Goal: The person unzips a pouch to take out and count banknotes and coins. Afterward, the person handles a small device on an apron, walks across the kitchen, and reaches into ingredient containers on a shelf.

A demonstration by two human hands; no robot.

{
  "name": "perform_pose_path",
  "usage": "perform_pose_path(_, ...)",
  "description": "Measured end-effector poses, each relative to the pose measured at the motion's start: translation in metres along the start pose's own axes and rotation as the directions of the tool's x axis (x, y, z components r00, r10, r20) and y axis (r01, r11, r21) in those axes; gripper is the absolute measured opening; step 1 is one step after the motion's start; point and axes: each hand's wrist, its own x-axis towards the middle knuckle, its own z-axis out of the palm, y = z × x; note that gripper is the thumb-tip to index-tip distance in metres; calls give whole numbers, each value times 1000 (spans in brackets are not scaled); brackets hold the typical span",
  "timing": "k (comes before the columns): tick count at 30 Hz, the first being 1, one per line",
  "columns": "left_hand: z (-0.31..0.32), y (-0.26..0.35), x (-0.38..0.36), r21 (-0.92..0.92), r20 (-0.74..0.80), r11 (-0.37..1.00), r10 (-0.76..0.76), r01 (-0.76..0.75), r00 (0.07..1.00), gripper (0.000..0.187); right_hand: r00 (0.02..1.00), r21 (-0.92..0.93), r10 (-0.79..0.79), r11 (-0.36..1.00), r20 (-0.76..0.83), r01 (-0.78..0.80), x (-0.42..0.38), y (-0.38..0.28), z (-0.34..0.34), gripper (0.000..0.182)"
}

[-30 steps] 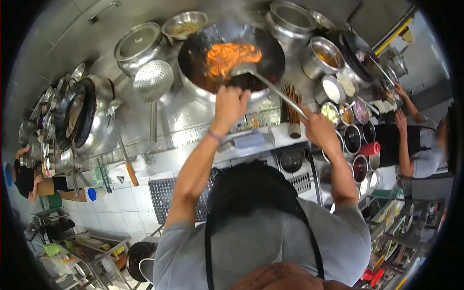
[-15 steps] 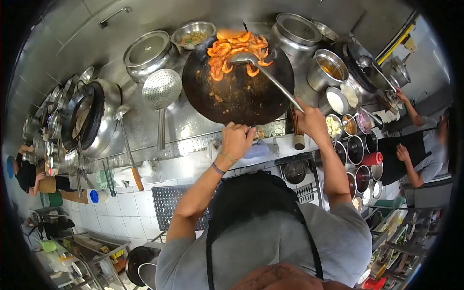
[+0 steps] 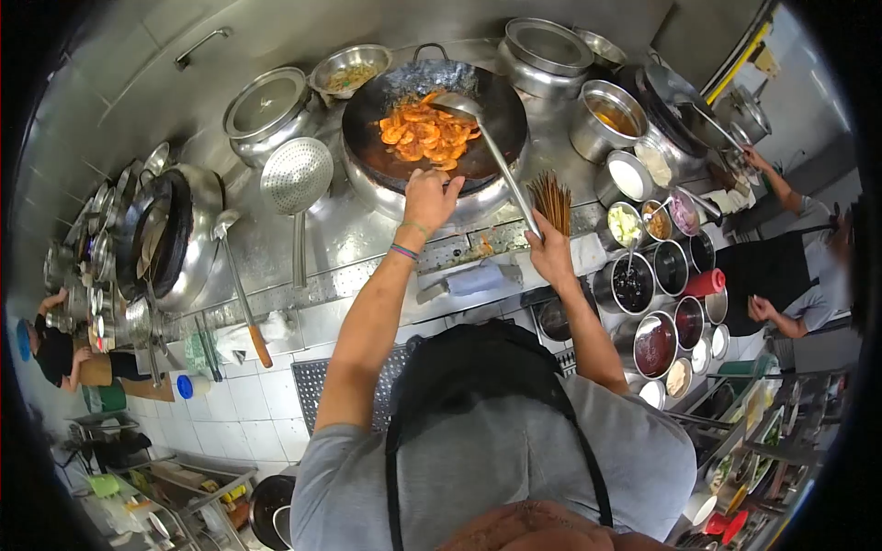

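Note:
A dark wok (image 3: 367,101) rests on the burner in front of me, its far loop handle showing at the back. Orange shrimp (image 3: 424,136) lie heaped in its middle. My left hand (image 3: 430,197) is closed on the near edge of the wok; a cloth or handle under the fingers cannot be made out. My right hand (image 3: 551,253) is wrapped round the handle end of a long metal ladle (image 3: 503,165). The ladle's bowl sits against the upper right of the shrimp heap. A bamboo wok brush (image 3: 549,204) stands just beyond my right hand.
A perforated skimmer (image 3: 297,179) and a wooden-handled ladle (image 3: 241,285) lie left of the wok. Lidded pots (image 3: 268,106) stand behind. To the right are a pot of oil (image 3: 608,119) and several sauce containers (image 3: 654,344). Another person (image 3: 781,285) stands at far right.
The wok has dropped from a raised, tilted position to level on the burner. The shrimp have slid from its far edge to the middle. My right hand has drawn slightly left and down with the ladle.

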Motion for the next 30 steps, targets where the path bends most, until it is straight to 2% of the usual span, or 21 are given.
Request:
perform_pose_path(2, 7, -2, 0, 15, -39, 1000, 0, 1, 999, 37, 997, 74, 3, 997, -82, 4, -18, 5, -5, 48)
perform_pose_path(3, 5, 3, -3, -1, -26, 1000, -15, 15, 1000, 37, 987, 66, 148, 987, -55, -144, -26, -10, -21, 48)
perform_pose_path(4, 1, 7, -5, -15, -18, 999, -30, 29, 999, 37, 990, 43, 74, 997, -117, -70, -34, 0, -27, 50)
perform_pose_path(6, 1, 1, 2, -21, -17, 1000, -16, 16, 1000, 37, 977, -47, 94, 993, -193, -105, -49, 18, -36, 52)
perform_pose_path(8, 7, -8, 7, -18, -15, 1000, 23, -24, 1000, 36, 958, -27, 199, 978, -205, -209, -57, 34, -44, 53)
perform_pose_path(9, 7, -6, 5, 22, 83, 999, -36, 34, 996, 35, 944, -77, 273, 954, -186, -291, -58, 35, -50, 52)
perform_pose_path(12, 6, 17, -4, 52, -3, 998, -36, 37, 999, 33, 937, -149, 293, 935, -189, -322, -62, 73, -50, 51)
perform_pose_path(13, 2, 29, -6, -7, -63, 1000, 7, -7, 998, 35, 930, -181, 321, 918, -177, -352, -63, 83, -48, 50)
perform_pose_path(16, 1, 29, 2, 15, -32, 1000, -19, 19, 999, 33, 934, -171, 310, 925, -179, -339, -72, 114, -33, 49)
perform_pose_path(17, 3, 25, 7, 37, -54, 999, 8, -6, 998, 31, 940, -213, 292, 921, -175, -325, -72, 119, -28, 49)
perform_pose_path(20, 11, 34, 1, 43, -42, 995, -85, 87, 995, 28, 961, -267, 234, 926, -149, -267, -67, 129, -25, 49)
perform_pose_path(21, 12, 37, 0, 57, -66, 997, -45, 49, 997, 27, 971, -263, 191, 938, -146, -225, -64, 127, -26, 45)
perform_pose_path(24, 10, 43, 4, 39, -27, 996, -74, 75, 997, 27, 958, -439, 273, 874, 90, -208, -49, 101, -51, 36)
perform_pose_path(25, 15, 40, 7, 51, -56, 997, -57, 60, 997, 28, 993, -456, 113, 886, 37, -83, -38, 83, -59, 30)
perform_pose_path(26, 20, 37, 7, 45, -77, 997, -58, 62, 995, 28, 999, -381, -31, 925, -37, 14, -23, 63, -66, 20)
perform_pose_path(28, 28, 35, 4, 29, -113, 998, -47, 50, 992, 28, 989, -252, -144, 958, -23, 133, 18, 28, -72, 10)
perform_pose_path(30, 25, 39, 4, 21, -109, 998, -57, 59, 992, 22, 976, -119, -219, 968, 15, 219, 66, -33, -67, 6)
